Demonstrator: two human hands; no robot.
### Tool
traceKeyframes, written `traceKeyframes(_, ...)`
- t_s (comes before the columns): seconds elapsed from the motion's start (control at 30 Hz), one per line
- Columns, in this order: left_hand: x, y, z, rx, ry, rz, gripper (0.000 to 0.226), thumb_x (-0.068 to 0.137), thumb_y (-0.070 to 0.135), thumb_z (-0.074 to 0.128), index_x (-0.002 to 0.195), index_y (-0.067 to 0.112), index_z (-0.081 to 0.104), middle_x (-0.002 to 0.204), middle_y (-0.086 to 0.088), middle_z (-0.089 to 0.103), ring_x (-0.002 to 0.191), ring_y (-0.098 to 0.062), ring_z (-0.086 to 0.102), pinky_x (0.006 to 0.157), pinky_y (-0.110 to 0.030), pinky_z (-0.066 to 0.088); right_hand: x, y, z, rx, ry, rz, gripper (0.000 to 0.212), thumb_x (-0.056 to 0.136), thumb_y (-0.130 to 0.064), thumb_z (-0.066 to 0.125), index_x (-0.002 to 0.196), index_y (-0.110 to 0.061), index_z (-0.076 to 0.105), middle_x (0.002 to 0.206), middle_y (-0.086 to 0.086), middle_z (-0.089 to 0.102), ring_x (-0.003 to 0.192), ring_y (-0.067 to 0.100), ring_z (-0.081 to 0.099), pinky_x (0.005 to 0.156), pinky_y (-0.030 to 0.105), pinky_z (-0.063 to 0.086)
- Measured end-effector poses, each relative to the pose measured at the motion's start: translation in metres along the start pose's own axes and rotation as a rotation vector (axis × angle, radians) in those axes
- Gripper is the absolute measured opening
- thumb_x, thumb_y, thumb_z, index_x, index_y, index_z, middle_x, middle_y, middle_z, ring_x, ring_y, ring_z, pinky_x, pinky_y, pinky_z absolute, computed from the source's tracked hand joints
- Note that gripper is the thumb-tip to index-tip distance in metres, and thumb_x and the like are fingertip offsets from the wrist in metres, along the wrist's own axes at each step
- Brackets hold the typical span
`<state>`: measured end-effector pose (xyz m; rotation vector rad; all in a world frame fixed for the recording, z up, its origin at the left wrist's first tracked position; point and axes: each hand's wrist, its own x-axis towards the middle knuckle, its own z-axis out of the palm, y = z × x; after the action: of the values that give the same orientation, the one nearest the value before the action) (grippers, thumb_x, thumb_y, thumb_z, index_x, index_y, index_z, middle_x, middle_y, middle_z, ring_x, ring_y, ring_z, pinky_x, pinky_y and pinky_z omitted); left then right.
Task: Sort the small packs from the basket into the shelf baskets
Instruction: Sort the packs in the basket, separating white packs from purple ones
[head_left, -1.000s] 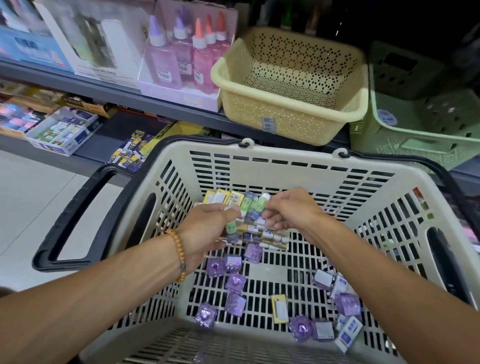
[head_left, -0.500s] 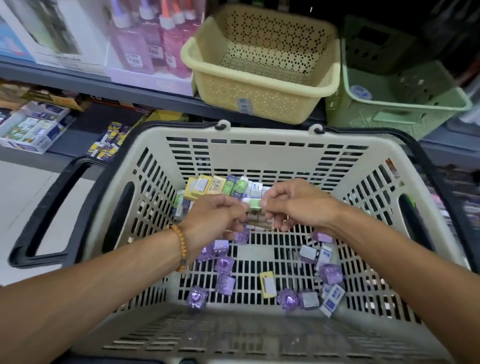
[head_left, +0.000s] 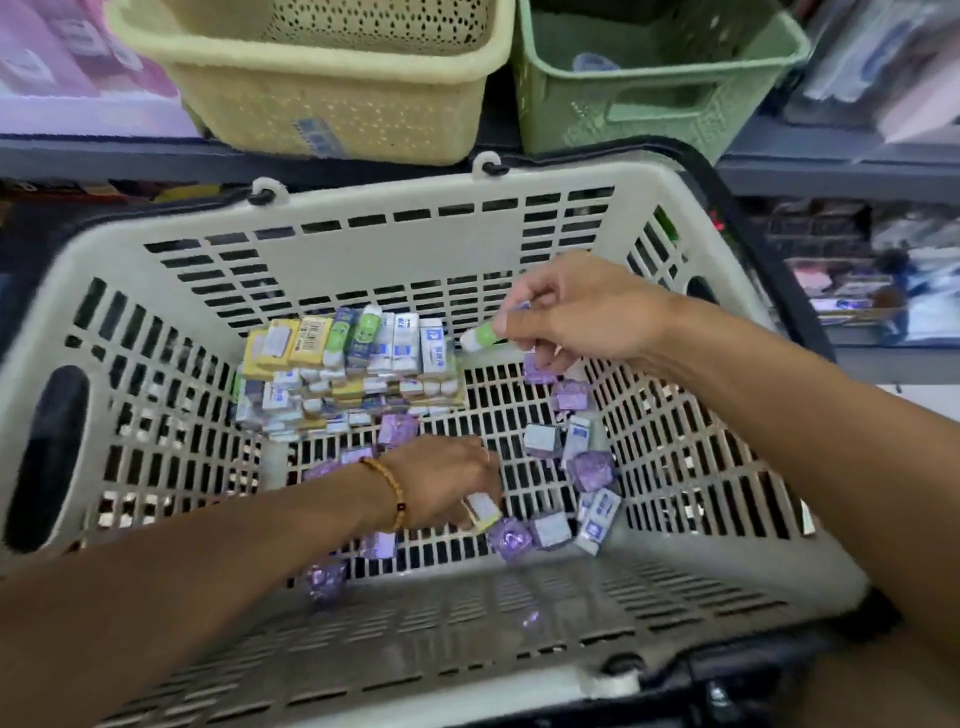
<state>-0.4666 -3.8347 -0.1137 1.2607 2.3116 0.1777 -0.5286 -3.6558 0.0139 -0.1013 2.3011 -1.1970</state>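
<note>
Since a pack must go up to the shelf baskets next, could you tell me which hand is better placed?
Probably the right hand: it already pinches a green pack, raised nearest the green basket.

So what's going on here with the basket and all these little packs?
A person is sorting small packs out of a beige shopping basket. The right hand pinches a green and white pack lifted above the basket floor. The left hand reaches down among the loose purple packs and grips a white and yellow pack. A stack of packs sits at the far wall. The yellow shelf basket and green shelf basket wait behind.
</note>
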Motion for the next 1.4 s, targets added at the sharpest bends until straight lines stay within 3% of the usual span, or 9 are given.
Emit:
traceKeyframes(0.13,0.016,0.007,-0.012,-0.272,0.182,-0.126,0.028,0.089,0.04,0.062,0.111,0.025,0.054,0.105,0.005,0.059,0.093,-0.013,0.055,0.069,-0.023,0.038,0.003,-0.005,-0.009,0.008,0.043,-0.044,0.017,0.092,-0.028,0.067,0.094,-0.011,0.068,0.071,-0.002,0.064,0.058,0.005,0.061,0.058,0.019,0.054)
traceKeyframes(0.23,0.042,0.03,-0.021,-0.24,0.35,0.039,0.036,0.088,0.039,0.064,0.116,0.02,0.054,0.109,0.001,0.057,0.099,-0.013,0.048,0.083,-0.028,0.043,0.002,-0.006,-0.012,0.007,0.063,-0.057,0.026,0.092,-0.029,0.066,0.102,-0.005,0.067,0.075,0.002,0.066,0.06,0.007,0.062,0.057,0.018,0.053)
traceKeyframes(0.37,0.066,0.043,-0.026,-0.175,0.214,0.153,0.033,0.09,0.037,0.061,0.117,0.02,0.053,0.107,-0.002,0.06,0.101,-0.017,0.053,0.092,-0.039,0.044,-0.002,-0.005,-0.015,0.007,0.071,-0.064,0.027,0.092,-0.027,0.065,0.103,-0.003,0.067,0.076,0.002,0.065,0.059,0.006,0.062,0.055,0.017,0.053)
traceKeyframes(0.63,0.06,0.016,-0.024,-0.028,0.328,-0.139,0.045,0.09,0.057,0.046,0.117,0.021,0.052,0.093,-0.001,0.064,0.086,-0.02,0.058,0.076,-0.032,0.045,-0.002,-0.008,-0.014,0.027,0.076,-0.094,0.022,0.095,-0.025,0.061,0.104,-0.005,0.064,0.073,0.001,0.064,0.054,0.005,0.06,0.055,0.02,0.053)
traceKeyframes(0.77,0.09,0.042,-0.016,-0.031,0.373,-0.269,0.027,0.092,0.044,0.051,0.086,0.019,0.047,0.078,0.002,0.053,0.077,-0.021,0.056,0.077,-0.035,0.048,-0.003,-0.009,-0.014,0.036,0.067,-0.1,0.019,0.096,-0.024,0.058,0.101,-0.005,0.062,0.074,0.002,0.064,0.055,0.007,0.06,0.056,0.022,0.052)
traceKeyframes(0.9,0.1,0.046,-0.01,-0.132,0.353,-0.376,0.029,0.088,0.044,0.06,0.088,0.02,0.044,0.064,0.009,0.044,0.059,-0.013,0.047,0.066,-0.031,0.04,-0.005,-0.008,-0.016,0.032,0.066,-0.104,0.021,0.097,-0.022,0.057,0.104,-0.004,0.061,0.075,0.003,0.064,0.057,0.008,0.062,0.057,0.024,0.052)
traceKeyframes(1.0,0.104,0.042,-0.017,-0.215,0.224,-0.411,0.033,0.083,0.036,0.067,0.075,0.023,0.038,0.069,0.006,0.046,0.067,-0.018,0.049,0.061,-0.028,0.035,-0.006,-0.006,-0.018,0.03,0.064,-0.103,0.023,0.097,-0.022,0.056,0.109,-0.003,0.061,0.076,0.003,0.064,0.057,0.007,0.061,0.058,0.025,0.053)
traceKeyframes(1.17,0.101,0.038,-0.023,-0.266,0.068,-0.353,0.021,0.084,0.018,0.063,0.097,0.013,0.046,0.087,-0.003,0.053,0.082,-0.022,0.054,0.063,-0.028,0.039,-0.006,-0.007,-0.017,0.033,0.059,-0.106,0.02,0.098,-0.023,0.056,0.106,-0.006,0.061,0.076,0.002,0.063,0.059,0.009,0.06,0.058,0.024,0.052)
traceKeyframes(1.4,0.097,0.042,-0.014,-0.008,0.002,-0.099,0.063,0.086,0.027,0.066,0.139,0.013,0.034,0.122,-0.007,0.053,0.115,-0.023,0.047,0.094,-0.037,0.036,-0.005,-0.004,-0.018,0.028,0.072,-0.105,0.018,0.097,-0.024,0.056,0.105,-0.009,0.062,0.075,0.0,0.065,0.056,0.005,0.061,0.056,0.021,0.053)
